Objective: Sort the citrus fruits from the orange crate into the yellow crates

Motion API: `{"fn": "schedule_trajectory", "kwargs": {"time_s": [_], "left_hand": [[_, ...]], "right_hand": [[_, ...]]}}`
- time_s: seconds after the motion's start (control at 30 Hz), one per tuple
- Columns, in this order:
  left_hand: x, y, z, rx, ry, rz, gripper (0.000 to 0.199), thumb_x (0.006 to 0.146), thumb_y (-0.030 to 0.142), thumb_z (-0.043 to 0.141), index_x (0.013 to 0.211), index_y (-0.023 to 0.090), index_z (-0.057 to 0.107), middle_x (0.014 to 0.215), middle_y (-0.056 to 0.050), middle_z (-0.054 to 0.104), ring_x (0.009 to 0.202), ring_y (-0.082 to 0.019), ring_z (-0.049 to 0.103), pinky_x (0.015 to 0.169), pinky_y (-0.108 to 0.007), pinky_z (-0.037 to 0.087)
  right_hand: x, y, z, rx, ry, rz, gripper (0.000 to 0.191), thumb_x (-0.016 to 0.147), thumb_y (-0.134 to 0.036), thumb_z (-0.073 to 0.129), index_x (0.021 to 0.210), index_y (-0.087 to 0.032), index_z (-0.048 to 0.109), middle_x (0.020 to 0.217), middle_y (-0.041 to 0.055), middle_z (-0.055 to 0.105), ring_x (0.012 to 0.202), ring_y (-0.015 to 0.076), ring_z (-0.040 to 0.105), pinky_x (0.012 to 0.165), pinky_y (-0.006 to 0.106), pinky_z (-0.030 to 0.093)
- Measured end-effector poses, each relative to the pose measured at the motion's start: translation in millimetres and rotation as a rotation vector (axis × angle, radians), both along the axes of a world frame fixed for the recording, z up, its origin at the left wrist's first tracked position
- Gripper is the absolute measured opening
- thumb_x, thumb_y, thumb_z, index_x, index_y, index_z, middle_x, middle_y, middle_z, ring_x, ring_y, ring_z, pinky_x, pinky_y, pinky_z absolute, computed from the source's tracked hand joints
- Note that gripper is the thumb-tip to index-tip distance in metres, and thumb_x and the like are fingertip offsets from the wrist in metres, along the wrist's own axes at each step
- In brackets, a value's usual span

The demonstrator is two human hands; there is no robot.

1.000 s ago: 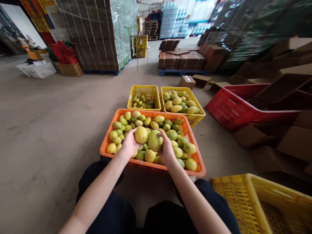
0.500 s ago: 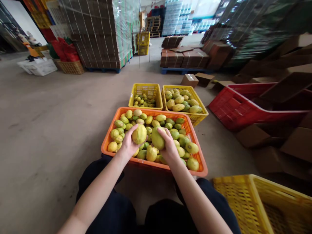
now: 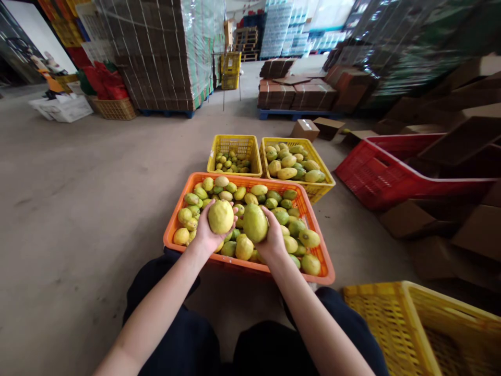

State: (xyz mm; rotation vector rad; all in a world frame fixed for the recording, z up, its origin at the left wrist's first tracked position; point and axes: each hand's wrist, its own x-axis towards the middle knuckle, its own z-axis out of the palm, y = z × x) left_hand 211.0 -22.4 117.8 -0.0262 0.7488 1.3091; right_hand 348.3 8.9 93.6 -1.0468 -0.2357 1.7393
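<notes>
My left hand (image 3: 205,233) is closed around a yellow papaya (image 3: 221,216), cupping it from the left and below. In my right hand (image 3: 275,238) rests a greener papaya (image 3: 255,223), with the thumb along its upper right side. Both fruits are held side by side, a small gap apart, above a wide orange crate (image 3: 173,219). Many yellow and green papayas lie in that crate, and my hands and forearms hide some of them.
Behind the orange crate stand two yellow crates, a left one (image 3: 258,156) with small fruits and a right one (image 3: 329,184) with larger papayas. A red crate (image 3: 364,175) and cardboard boxes are at right. Another yellow crate (image 3: 376,313) is near my right knee.
Both papayas have been turned in my hands, so other sides of them face me. The left fruit has shifted slightly left, and my thumbs have moved outward off the fruit fronts.
</notes>
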Motion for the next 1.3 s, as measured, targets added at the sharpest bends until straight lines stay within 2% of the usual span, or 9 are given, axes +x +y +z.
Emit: {"fn": "schedule_trajectory", "kwargs": {"time_s": [0.23,0.4,0.5,0.63,0.8,0.97,1.03,1.13,1.3], "left_hand": [[0.4,2.0,-1.4,0.000,-0.072,0.076,0.034,0.102,0.037,0.041,0.118,0.020,0.066,0.089,-0.006,0.073,0.081,-0.021,0.074,0.070,-0.032,0.060],[2.9,2.3,-0.5,-0.015,-0.036,0.116,0.030,0.097,0.042,0.055,0.103,0.016,0.067,0.084,-0.006,0.071,0.072,-0.018,0.071,0.065,-0.028,0.060],[3.2,3.5,-3.7,-0.061,-0.029,0.119,0.029,0.097,0.043,0.056,0.099,0.016,0.066,0.079,-0.006,0.070,0.069,-0.018,0.070,0.060,-0.027,0.059],[2.8,4.0,-11.2,-0.050,-0.093,0.079,0.040,0.101,0.046,0.044,0.105,0.014,0.067,0.083,-0.010,0.072,0.067,-0.019,0.068,0.057,-0.028,0.059],[2.6,5.3,-14.6,-0.015,-0.114,0.086,0.031,0.104,0.028,0.040,0.118,0.016,0.065,0.096,-0.008,0.075,0.074,-0.017,0.070,0.062,-0.026,0.060],[1.3,6.5,-12.2,-0.070,-0.113,0.136,0.039,0.100,0.045,0.051,0.120,0.015,0.062,0.094,-0.010,0.073,0.080,-0.022,0.073,0.065,-0.032,0.063],[0.5,7.0,-11.0,-0.102,-0.066,0.219,0.033,0.095,0.043,0.061,0.117,0.019,0.063,0.091,-0.007,0.072,0.075,-0.020,0.073,0.065,-0.030,0.064],[-1.1,8.4,-10.0,-0.119,-0.037,0.292,0.022,0.094,0.035,0.065,0.112,0.023,0.063,0.086,-0.002,0.072,0.071,-0.017,0.072,0.066,-0.028,0.063],[-2.9,9.9,-14.9,-0.138,0.053,0.256,0.020,0.094,0.036,0.066,0.108,0.021,0.066,0.086,-0.004,0.074,0.070,-0.016,0.070,0.061,-0.025,0.057]], "right_hand": [[2.8,2.4,-2.9,-0.028,0.068,0.049,0.014,0.087,-0.038,0.065,0.087,-0.023,0.066,0.071,0.0004,0.073,0.077,0.0252,0.075,0.067,0.038,0.064],[4.3,-2.2,6.6,-0.008,0.096,0.138,0.028,0.092,-0.047,0.058,0.089,-0.020,0.067,0.073,0.0047,0.073,0.077,0.0272,0.075,0.066,0.040,0.063],[5.1,-4.6,11.7,0.017,0.098,0.117,0.019,0.089,-0.038,0.063,0.088,-0.020,0.067,0.072,0.0026,0.072,0.073,0.0241,0.074,0.065,0.037,0.063],[6.4,-4.4,13.7,0.001,0.083,0.057,0.007,0.086,-0.029,0.067,0.087,-0.022,0.066,0.070,-0.0014,0.071,0.067,0.0199,0.071,0.063,0.033,0.062],[5.9,0.6,3.5,-0.048,0.098,0.046,0.020,0.093,-0.039,0.059,0.088,-0.022,0.068,0.071,-0.0008,0.072,0.063,0.0186,0.070,0.063,0.032,0.061],[1.7,4.6,-9.7,-0.025,0.051,0.057,0.020,0.091,-0.043,0.065,0.092,-0.023,0.068,0.076,0.0011,0.075,0.077,0.0230,0.074,0.066,0.034,0.062],[0.9,3.4,-8.6,-0.024,0.034,0.054,0.018,0.089,-0.041,0.069,0.095,-0.024,0.068,0.078,0.0007,0.075,0.078,0.0231,0.074,0.066,0.034,0.062],[2.1,0.0,-1.4,-0.044,0.034,0.044,0.015,0.088,-0.038,0.071,0.094,-0.025,0.067,0.075,-0.0021,0.073,0.068,0.0193,0.071,0.062,0.032,0.061],[6.5,0.3,0.7,-0.130,0.080,0.077,0.018,0.089,-0.041,0.066,0.090,-0.023,0.066,0.068,-0.0011,0.070,0.055,0.0169,0.064,0.051,0.029,0.057]]}}
